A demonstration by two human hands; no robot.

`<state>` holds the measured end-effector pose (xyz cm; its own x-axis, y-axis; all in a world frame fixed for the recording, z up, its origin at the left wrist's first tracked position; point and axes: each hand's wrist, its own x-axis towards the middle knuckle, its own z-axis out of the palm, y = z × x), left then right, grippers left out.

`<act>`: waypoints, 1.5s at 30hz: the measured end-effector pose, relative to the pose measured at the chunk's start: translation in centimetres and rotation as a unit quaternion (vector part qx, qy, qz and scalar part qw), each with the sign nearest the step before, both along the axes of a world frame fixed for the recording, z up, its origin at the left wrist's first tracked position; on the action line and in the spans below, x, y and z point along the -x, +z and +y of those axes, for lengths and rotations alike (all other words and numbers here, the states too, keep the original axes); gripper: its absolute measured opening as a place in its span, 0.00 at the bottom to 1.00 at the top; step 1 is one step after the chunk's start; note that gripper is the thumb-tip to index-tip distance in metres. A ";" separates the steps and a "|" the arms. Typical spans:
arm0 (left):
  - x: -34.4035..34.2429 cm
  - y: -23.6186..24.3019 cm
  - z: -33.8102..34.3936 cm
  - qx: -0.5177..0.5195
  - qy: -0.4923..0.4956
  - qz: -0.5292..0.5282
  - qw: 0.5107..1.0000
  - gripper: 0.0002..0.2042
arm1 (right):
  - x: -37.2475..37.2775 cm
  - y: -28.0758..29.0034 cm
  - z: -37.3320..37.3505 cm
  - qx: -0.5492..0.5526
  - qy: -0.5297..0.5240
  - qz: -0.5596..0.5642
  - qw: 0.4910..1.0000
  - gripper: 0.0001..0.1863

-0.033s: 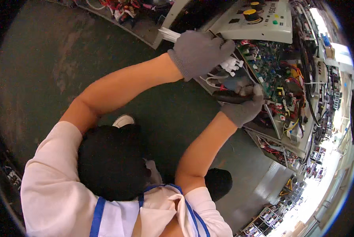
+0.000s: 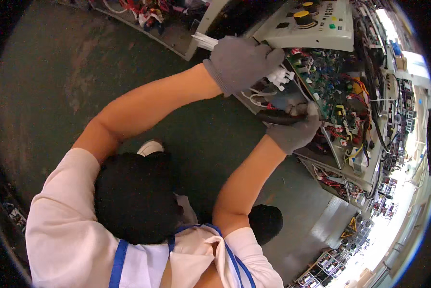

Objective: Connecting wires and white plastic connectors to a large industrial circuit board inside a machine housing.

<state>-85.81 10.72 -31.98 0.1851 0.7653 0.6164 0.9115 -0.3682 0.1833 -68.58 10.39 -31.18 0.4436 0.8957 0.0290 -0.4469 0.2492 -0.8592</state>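
Note:
My left hand (image 2: 239, 65), in a grey knit glove, is closed round a bundle of white cable ties (image 2: 281, 78). Their blocky heads stick out by the fingers, and the thin tails show on the other side, past the wrist. Lower and to the right, my right hand (image 2: 295, 133), gloved too, has its fingers curled together at the edge of a green circuit board (image 2: 316, 79). Whatever those fingers pinch is hidden. The board lies in an opened machine, crowded with components and coloured wires (image 2: 343, 129). White looped wires (image 2: 258, 98) hang between my hands.
A pale control panel (image 2: 311, 29) with yellow-topped knobs stands over the board. Black cables (image 2: 379, 86) run down the machine's right side. Another open unit with red wires (image 2: 148, 12) is at the top left. My shoe (image 2: 150, 147) is on the dark green floor (image 2: 191, 134).

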 end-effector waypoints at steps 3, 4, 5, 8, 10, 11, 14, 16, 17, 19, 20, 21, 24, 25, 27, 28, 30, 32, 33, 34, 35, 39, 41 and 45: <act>-0.4 -0.5 0.4 -0.100 0.004 -0.005 0.995 0.11 | 1.1 0.4 -0.5 -0.044 -0.048 -0.028 0.997 0.06; -0.4 -0.5 0.3 -0.108 0.014 -0.009 0.994 0.10 | 2.1 0.7 -0.9 -0.049 -0.051 -0.022 0.997 0.06; -0.6 -0.5 0.1 -0.116 0.009 -0.004 0.993 0.10 | 3.0 1.3 -1.3 -0.054 -0.076 -0.037 0.995 0.04; -0.5 -0.4 -1.8 0.004 -0.012 -0.077 0.997 0.19 | 4.0 1.2 -1.5 -0.085 -0.105 -0.115 0.984 0.04; -0.7 -1.2 -3.1 0.007 -0.026 -0.070 0.997 0.20 | 3.9 0.2 -1.0 -0.134 -0.105 -0.242 0.955 0.04; -0.5 -1.6 -3.5 0.015 -0.032 -0.065 0.997 0.22 | 4.1 -0.4 -0.9 -0.137 -0.106 -0.238 0.956 0.04; -0.1 -1.2 -3.4 -0.027 -0.062 -0.083 0.994 0.20 | 4.7 -1.0 -0.7 -0.177 -0.079 -0.365 0.911 0.05; 0.2 -0.6 -3.0 -0.037 -0.082 -0.097 0.991 0.20 | 4.5 -1.3 -0.4 -0.191 -0.072 -0.363 0.909 0.03; 0.5 -0.3 -2.7 -0.039 -0.123 -0.126 0.984 0.19 | 4.6 -1.4 -0.2 -0.206 -0.066 -0.360 0.908 0.02; 0.9 -0.2 -2.0 -0.043 -0.165 -0.155 0.973 0.19 | 4.7 -1.2 -0.3 -0.196 -0.063 -0.332 0.920 0.02; 1.1 -0.3 -1.6 -0.015 -0.198 -0.181 0.963 0.19 | 4.7 -1.0 -0.4 -0.185 -0.059 -0.306 0.932 0.02; 1.2 -0.4 -1.2 0.013 -0.230 -0.206 0.951 0.19 | 4.8 -0.7 -0.6 -0.187 -0.061 -0.306 0.931 0.02; 1.0 -0.8 -0.1 0.005 -0.236 -0.283 0.930 0.20 | 4.4 -0.9 -0.3 -0.176 -0.045 -0.304 0.935 0.04; 0.8 -0.7 0.2 0.003 -0.240 -0.284 0.928 0.20 | 4.0 -1.2 0.2 -0.178 -0.048 -0.305 0.934 0.04; 0.2 -0.7 0.4 -0.030 -0.243 -0.321 0.915 0.18 | 3.4 -1.6 1.1 -0.278 -0.106 -0.440 0.847 0.05; 0.1 -0.8 0.5 -0.031 -0.244 -0.321 0.914 0.18 | 3.5 -1.5 1.1 -0.279 -0.108 -0.440 0.846 0.05; 0.1 -1.2 0.6 0.023 -0.268 -0.434 0.860 0.13 | 3.6 -1.5 1.0 -0.270 -0.101 -0.420 0.860 0.05; 0.6 -1.0 0.0 0.086 -0.262 -0.448 0.851 0.11 | 3.8 -1.5 0.9 -0.254 -0.103 -0.436 0.857 0.05; 0.8 -0.9 -0.2 0.147 -0.257 -0.460 0.837 0.10 | 3.9 -1.6 0.9 -0.238 -0.106 -0.452 0.853 0.05; 0.9 -1.0 -0.1 0.147 -0.256 -0.460 0.837 0.10 | 4.0 -1.5 0.9 -0.238 -0.105 -0.452 0.853 0.05; 1.0 -1.0 0.0 0.123 -0.270 -0.460 0.837 0.09 | 4.1 -1.5 0.9 -0.225 -0.114 -0.454 0.855 0.05; 1.3 -1.0 -0.3 0.180 -0.277 -0.478 0.814 0.09 | 4.3 -1.3 0.5 -0.174 -0.112 -0.432 0.878 0.05; 1.2 -0.7 -0.3 0.191 -0.283 -0.488 0.803 0.09 | 4.0 -1.8 0.9 -0.190 -0.115 -0.452 0.864 0.05; 1.5 -0.7 -0.3 0.220 -0.287 -0.482 0.798 0.10 | 4.3 -1.5 0.7 -0.179 -0.123 -0.480 0.850 0.04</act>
